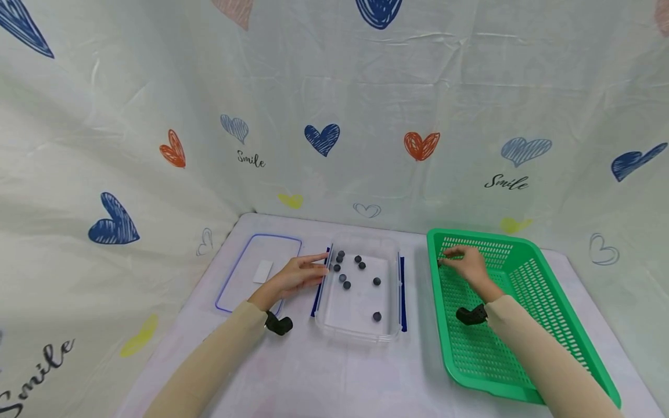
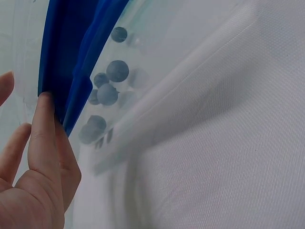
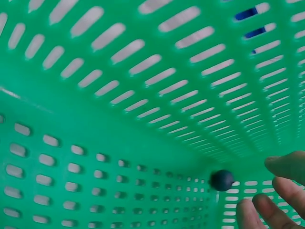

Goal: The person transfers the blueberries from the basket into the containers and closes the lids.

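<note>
A clear plastic container [image 1: 355,328] with blue side latches [image 1: 403,293] stands mid-table. Several dark round berries [image 1: 377,281], which look like blueberries, lie spread over its floor. My left hand [image 1: 295,277] touches the container's left side, its fingers nearly straight against the blue latch [image 2: 66,52] there. Inside the green basket [image 1: 455,366], my right hand [image 1: 470,268] reaches down by the left wall. In the right wrist view, one blueberry [image 3: 222,180] lies in the basket's corner. The fingertips are close to it but apart, with nothing between them.
Left of the container, a clear lid with a blue rim [image 1: 230,277] lies flat, a white label [image 1: 263,271] on it. The basket's raised walls surround the right hand. A curtain printed with hearts [image 1: 322,139] hangs behind the table.
</note>
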`<state>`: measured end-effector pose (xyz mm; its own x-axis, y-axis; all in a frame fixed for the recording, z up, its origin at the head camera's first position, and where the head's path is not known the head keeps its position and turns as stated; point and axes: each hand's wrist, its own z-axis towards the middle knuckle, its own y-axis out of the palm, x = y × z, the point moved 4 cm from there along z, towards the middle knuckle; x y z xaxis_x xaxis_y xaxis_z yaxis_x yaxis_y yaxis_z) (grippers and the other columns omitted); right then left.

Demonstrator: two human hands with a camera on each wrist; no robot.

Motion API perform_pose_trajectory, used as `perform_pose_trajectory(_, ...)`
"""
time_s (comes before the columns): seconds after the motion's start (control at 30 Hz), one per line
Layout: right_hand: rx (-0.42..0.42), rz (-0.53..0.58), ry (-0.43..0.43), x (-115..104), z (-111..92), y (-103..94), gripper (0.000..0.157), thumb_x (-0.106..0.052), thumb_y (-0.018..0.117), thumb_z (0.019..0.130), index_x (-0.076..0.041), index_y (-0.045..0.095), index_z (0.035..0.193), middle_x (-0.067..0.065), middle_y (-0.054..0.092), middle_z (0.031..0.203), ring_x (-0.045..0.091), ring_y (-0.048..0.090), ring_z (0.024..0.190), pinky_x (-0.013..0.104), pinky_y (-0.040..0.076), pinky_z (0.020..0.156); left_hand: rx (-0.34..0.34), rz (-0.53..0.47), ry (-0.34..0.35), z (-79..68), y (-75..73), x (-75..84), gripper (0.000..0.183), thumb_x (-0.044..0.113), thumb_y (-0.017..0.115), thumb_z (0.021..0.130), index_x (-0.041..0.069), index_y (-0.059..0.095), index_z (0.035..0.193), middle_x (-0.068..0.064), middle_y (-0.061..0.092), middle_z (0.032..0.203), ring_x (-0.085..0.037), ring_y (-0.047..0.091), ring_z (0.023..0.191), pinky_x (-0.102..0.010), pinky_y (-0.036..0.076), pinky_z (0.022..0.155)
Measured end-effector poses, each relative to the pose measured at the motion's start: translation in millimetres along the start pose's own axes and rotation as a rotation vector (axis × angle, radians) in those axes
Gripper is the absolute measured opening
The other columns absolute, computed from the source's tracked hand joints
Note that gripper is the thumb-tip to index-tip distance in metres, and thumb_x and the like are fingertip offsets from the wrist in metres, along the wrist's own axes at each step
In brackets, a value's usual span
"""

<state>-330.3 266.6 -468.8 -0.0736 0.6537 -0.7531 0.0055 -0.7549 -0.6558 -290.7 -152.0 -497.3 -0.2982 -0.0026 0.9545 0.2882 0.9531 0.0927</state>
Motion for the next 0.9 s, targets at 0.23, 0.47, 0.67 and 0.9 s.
perform_pose_trajectory(0.23,0.021,-0.025,-0.019,6,0,6.0,0.029,-0.006,0.071,0.091,0.013,0.066,0.112,0.03,0.064,0.111,0.045,0.06,0.103,0.054,0.056,0.081,-0.007,-0.012,0.001,0.9,-1.0,-0.6,0.058,0.003,0.068,0.094,0.01,0.049,0.148,-0.015,0.062,0.124,-0.035,0.056,0.124,-0.032,0.054,0.094)
perform_pose_trajectory(0.47,0.024,-0.046,-0.008,13,2,12.4,0.029,-0.007,0.071,0.091,0.013,0.065,0.112,0.03,0.064,0.11,0.045,0.059,0.101,0.051,0.056,0.077,-0.015,-0.011,0.005,-0.3,-1.3,-0.2,0.058,0.003,0.068,0.094,0.009,0.048,0.148,-0.02,0.059,0.129,-0.035,0.057,0.123,-0.033,0.054,0.094)
perform_pose_trajectory(0.67,0.027,-0.057,-0.025,15,3,16.8,0.024,-0.003,0.07,0.091,0.013,0.067,0.108,0.03,0.066,0.106,0.045,0.061,0.098,0.051,0.057,0.075,-0.01,-0.011,0.004,-0.1,-1.2,-0.4,0.058,0.003,0.068,0.094,0.009,0.048,0.148,-0.022,0.058,0.131,-0.035,0.056,0.124,-0.032,0.054,0.094)
perform_pose_trajectory(0.9,0.026,-0.061,-0.015,17,5,23.9,0.021,0.002,0.068,0.091,0.014,0.066,0.108,0.03,0.067,0.104,0.046,0.061,0.099,0.055,0.055,0.08,-0.005,-0.014,0.005,0.2,-1.2,-1.7,0.058,0.001,0.067,0.094,0.008,0.048,0.149,-0.024,0.055,0.134,-0.036,0.055,0.125,-0.033,0.054,0.095)
